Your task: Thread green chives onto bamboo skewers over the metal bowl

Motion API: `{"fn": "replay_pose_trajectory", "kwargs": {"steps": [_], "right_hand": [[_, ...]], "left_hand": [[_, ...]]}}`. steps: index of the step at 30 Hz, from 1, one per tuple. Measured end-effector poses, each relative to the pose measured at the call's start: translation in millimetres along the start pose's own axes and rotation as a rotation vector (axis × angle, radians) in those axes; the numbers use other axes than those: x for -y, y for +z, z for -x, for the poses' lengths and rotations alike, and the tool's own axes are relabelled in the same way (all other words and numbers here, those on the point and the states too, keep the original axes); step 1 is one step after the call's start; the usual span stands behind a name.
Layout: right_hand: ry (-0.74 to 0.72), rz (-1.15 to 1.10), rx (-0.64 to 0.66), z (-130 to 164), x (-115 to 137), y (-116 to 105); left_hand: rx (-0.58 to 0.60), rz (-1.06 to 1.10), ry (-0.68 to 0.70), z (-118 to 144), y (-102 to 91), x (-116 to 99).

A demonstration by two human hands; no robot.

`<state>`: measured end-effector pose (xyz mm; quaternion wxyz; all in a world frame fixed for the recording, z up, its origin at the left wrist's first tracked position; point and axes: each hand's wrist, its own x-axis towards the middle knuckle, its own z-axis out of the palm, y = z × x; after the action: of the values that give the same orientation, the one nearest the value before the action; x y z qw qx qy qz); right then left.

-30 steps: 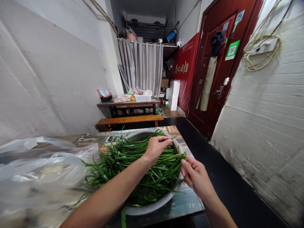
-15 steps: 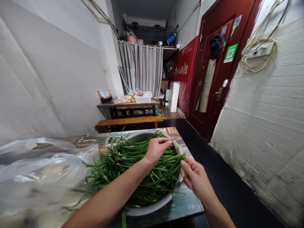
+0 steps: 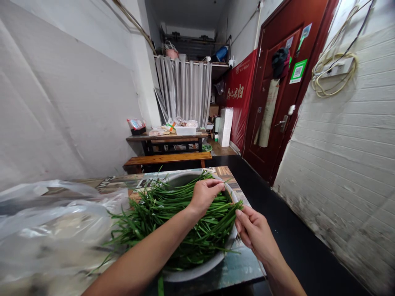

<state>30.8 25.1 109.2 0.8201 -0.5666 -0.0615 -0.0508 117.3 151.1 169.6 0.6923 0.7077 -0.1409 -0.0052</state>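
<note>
A heap of long, flat green chive leaves (image 3: 182,218) fills a wide grey metal basin (image 3: 197,269) at the near edge of a patterned wooden table (image 3: 234,267). The left hand (image 3: 205,195) rests on top of the heap, fingers curled and pinching a few leaves at the basin's far rim. The right hand (image 3: 254,232), just outside the basin's right rim, pinches the tips of several leaves between thumb and forefinger. The leaves look light, limp and easily bruised, best taken in a loose pinch near their ends. A crumpled clear plastic bag (image 3: 52,222) lies left of the basin; a dark red metal door (image 3: 284,82) stands beyond it.
</note>
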Motion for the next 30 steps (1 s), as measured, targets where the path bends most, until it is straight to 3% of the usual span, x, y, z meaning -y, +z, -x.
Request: {"fn": "replay_pose_trajectory", "kwargs": {"steps": [20,30], "right_hand": [[0.008,-0.007,-0.003,-1.3,-2.8,-1.0],[0.000,-0.005,-0.009,3.6,0.8,1.1]], "left_hand": [[0.038,-0.015,0.031,0.8,2.2,4.2],[-0.001,0.028,-0.016,0.2,3.5,4.7]]}}
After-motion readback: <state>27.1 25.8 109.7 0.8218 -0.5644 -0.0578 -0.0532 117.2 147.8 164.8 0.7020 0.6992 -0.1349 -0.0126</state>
